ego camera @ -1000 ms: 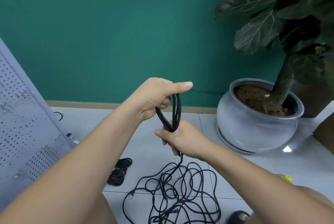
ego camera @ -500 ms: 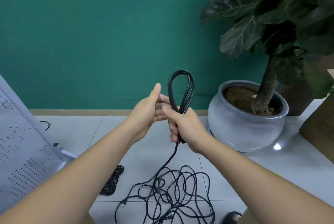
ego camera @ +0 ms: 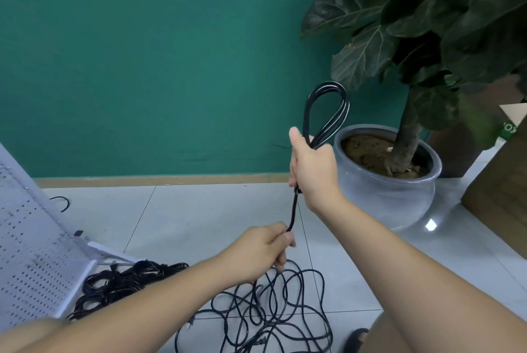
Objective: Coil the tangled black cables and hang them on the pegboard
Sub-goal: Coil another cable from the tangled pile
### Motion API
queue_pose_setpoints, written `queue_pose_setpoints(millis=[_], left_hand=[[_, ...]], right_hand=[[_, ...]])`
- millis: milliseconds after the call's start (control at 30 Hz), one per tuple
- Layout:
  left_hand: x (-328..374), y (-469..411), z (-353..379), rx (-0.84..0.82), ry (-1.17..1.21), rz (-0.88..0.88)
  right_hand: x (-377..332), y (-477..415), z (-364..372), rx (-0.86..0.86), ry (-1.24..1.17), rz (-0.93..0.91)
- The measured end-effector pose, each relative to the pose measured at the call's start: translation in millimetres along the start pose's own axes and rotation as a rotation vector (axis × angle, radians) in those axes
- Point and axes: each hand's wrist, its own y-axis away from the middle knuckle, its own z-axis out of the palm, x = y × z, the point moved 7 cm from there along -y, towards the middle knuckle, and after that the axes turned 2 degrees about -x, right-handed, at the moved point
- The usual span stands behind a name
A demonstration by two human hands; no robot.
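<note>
left hand [ego camera: 263, 250] has dropped below the right hand [ego camera: 312, 170], now pinching the cable [ego camera: 293, 210], right fist still gripping the coil [ego camera: 326, 113]

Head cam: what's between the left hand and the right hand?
In the head view, one straight stretch of black cable runs from the right hand down to the left hand. Nothing else lies there, only floor tiles behind.

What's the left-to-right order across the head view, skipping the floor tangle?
pegboard → coiled cable bundles → left hand pinching the black cable → right hand with its grip on the cable's loop → plant pot → brown box
</note>
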Motion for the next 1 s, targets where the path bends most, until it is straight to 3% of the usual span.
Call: queue_pose_setpoints(millis=[200,300,533,633,800,1000], left_hand=[[33.0,22.0,-17.4,0.054,-0.386,0.150],[53.5,32.5,-47.2,0.104,-0.308,0.171],[78.6,51.0,-123.4,0.331,0.131,0.265],[81.4,53.9,-144.1,0.464,0.130,0.307],[84.4,59.7,-170.7,0.694,0.107,0.395],[88.0,52.2,-173.2,0.744,-0.063,0.486]], right_hand=[[-4.8,-15.9,-22.7,0.071,0.253,-0.048],[2.9,-20.6,-21.9,0.003,0.385,-0.030],[19.9,11.3,24.6,-0.393,0.450,-0.031],[19.2,35.8,42.6,-0.491,0.477,-0.040],[28.8,73.8,63.6,-0.684,0.307,0.046],[15.8,94.2,80.1,-0.804,0.330,-0.109]])
